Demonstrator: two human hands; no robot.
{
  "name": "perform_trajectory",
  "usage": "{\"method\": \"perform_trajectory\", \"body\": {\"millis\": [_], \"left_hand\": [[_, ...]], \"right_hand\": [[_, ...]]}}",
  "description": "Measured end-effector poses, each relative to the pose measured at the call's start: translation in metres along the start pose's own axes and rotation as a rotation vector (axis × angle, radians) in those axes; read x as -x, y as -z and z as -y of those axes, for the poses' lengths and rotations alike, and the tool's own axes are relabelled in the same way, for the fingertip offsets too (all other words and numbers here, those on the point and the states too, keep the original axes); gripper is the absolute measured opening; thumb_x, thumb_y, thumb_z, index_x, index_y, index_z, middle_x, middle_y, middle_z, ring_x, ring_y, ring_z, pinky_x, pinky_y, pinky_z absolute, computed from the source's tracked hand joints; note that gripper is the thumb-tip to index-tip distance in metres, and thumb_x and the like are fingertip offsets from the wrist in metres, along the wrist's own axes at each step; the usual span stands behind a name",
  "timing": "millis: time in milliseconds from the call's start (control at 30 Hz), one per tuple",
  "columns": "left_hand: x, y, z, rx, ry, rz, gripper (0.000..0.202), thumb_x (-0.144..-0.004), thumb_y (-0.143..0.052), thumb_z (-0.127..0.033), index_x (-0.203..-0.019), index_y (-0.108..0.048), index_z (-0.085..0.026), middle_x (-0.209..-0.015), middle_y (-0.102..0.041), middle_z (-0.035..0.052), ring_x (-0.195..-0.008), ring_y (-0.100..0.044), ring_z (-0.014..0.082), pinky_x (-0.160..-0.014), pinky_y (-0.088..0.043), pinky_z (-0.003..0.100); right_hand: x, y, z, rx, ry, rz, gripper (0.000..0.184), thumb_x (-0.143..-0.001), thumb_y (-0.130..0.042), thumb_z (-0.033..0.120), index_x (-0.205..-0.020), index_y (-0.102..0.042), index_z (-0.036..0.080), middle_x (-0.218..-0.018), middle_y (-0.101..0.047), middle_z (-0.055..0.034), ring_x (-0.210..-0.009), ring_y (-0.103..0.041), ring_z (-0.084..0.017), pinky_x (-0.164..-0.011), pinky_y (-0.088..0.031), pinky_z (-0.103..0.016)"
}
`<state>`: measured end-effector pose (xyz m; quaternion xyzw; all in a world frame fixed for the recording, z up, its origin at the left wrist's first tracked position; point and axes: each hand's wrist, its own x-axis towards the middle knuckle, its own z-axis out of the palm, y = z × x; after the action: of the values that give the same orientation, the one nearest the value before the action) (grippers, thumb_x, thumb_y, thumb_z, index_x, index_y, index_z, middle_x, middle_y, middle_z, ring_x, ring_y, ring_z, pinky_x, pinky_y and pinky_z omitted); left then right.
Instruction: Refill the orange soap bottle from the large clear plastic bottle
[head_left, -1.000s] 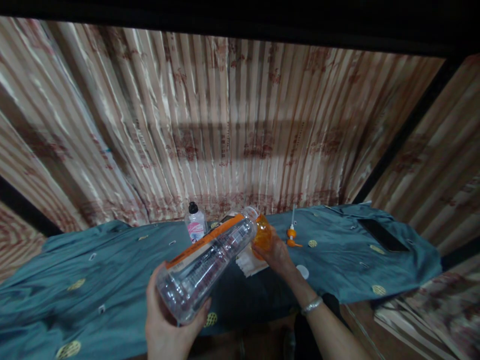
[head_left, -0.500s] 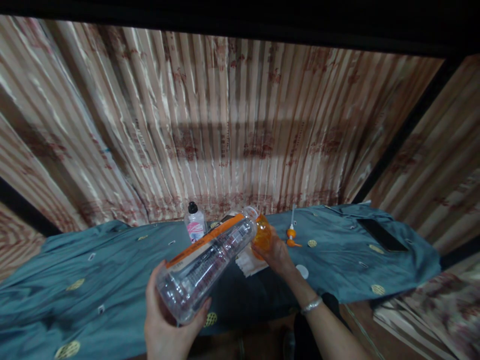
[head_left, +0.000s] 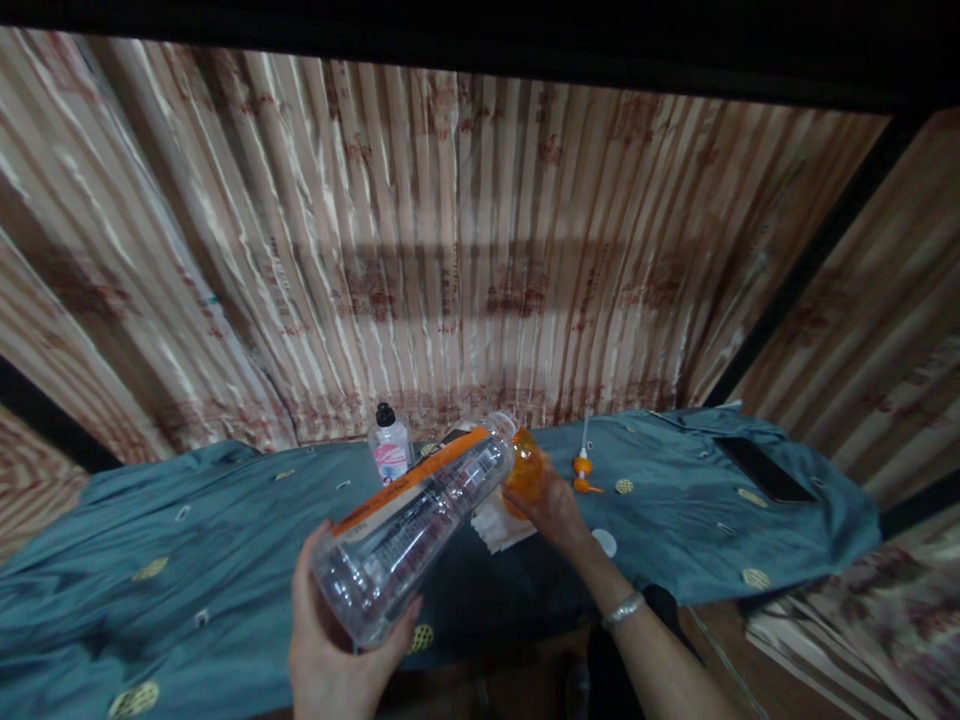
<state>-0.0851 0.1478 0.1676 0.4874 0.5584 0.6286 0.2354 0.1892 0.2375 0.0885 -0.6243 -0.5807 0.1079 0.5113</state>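
My left hand [head_left: 337,650] grips the base of a large clear plastic bottle [head_left: 412,525] with an orange-edged label. The bottle is tilted, its neck pointing up and right, and its mouth meets the top of a small orange bottle [head_left: 525,470]. My right hand [head_left: 551,505], with a bracelet at the wrist, is wrapped round that orange bottle and holds it over the teal cloth [head_left: 187,540]. An orange pump head [head_left: 583,472] with its white tube lies on the cloth just right of the orange bottle. A white cap [head_left: 604,542] lies near my right wrist.
A small white bottle with a black cap and pink label [head_left: 390,445] stands at the back. Folded white tissue [head_left: 499,525] lies under the bottles. A dark phone [head_left: 765,468] rests at the right. A striped curtain [head_left: 480,250] hangs behind.
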Motion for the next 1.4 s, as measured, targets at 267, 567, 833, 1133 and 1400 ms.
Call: {"method": "perform_trajectory", "body": {"millis": [267,567,833,1133,1400], "left_hand": [[0.0000,-0.0001,-0.0026,0.008,0.005,0.002,0.098,-0.061,-0.091,-0.053,-0.148,-0.054,-0.025,-0.140,-0.065,0.0112,-0.123,-0.069,0.0340,-0.114,-0.055,0.050],[-0.0002,-0.0004,-0.0016,0.037,0.017,-0.003,0.096,-0.060,-0.092,-0.049,-0.146,-0.056,-0.027,-0.141,-0.066,0.0100,-0.123,-0.069,0.0345,-0.112,-0.056,0.049],[-0.0002,-0.0006,-0.0038,0.015,0.011,0.002,0.098,-0.060,-0.092,-0.052,-0.146,-0.055,-0.024,-0.142,-0.064,0.0114,-0.124,-0.069,0.0357,-0.114,-0.055,0.051],[-0.0004,-0.0010,-0.0043,0.023,-0.005,0.008,0.097,-0.061,-0.091,-0.051,-0.146,-0.054,-0.024,-0.139,-0.065,0.0116,-0.119,-0.071,0.0322,-0.108,-0.059,0.045],[-0.0004,-0.0006,-0.0047,0.004,-0.019,-0.001,0.101,-0.058,-0.091,-0.056,-0.146,-0.055,-0.023,-0.140,-0.064,0.0123,-0.120,-0.070,0.0340,-0.108,-0.059,0.047]], "right_hand": [[0.0016,-0.0024,-0.0005,0.010,-0.015,-0.008,0.068,-0.077,-0.079,0.036,-0.140,-0.055,0.023,-0.122,-0.079,-0.0133,-0.112,-0.078,-0.037,-0.098,-0.064,-0.063],[0.0005,0.0020,-0.0017,-0.009,0.004,0.039,0.070,-0.079,-0.080,0.034,-0.143,-0.055,0.026,-0.124,-0.079,-0.0121,-0.113,-0.078,-0.038,-0.099,-0.064,-0.060],[0.0001,0.0010,-0.0029,-0.034,-0.008,0.055,0.074,-0.079,-0.080,0.036,-0.146,-0.053,0.022,-0.128,-0.077,-0.0173,-0.117,-0.076,-0.039,-0.103,-0.061,-0.062],[0.0010,0.0010,-0.0010,0.011,0.008,-0.001,0.069,-0.077,-0.081,0.034,-0.141,-0.056,0.025,-0.123,-0.079,-0.0132,-0.111,-0.078,-0.039,-0.097,-0.064,-0.060],[-0.0004,0.0021,-0.0051,-0.001,0.018,0.024,0.072,-0.076,-0.082,0.036,-0.143,-0.055,0.025,-0.122,-0.079,-0.0135,-0.110,-0.078,-0.040,-0.096,-0.064,-0.062]]}}
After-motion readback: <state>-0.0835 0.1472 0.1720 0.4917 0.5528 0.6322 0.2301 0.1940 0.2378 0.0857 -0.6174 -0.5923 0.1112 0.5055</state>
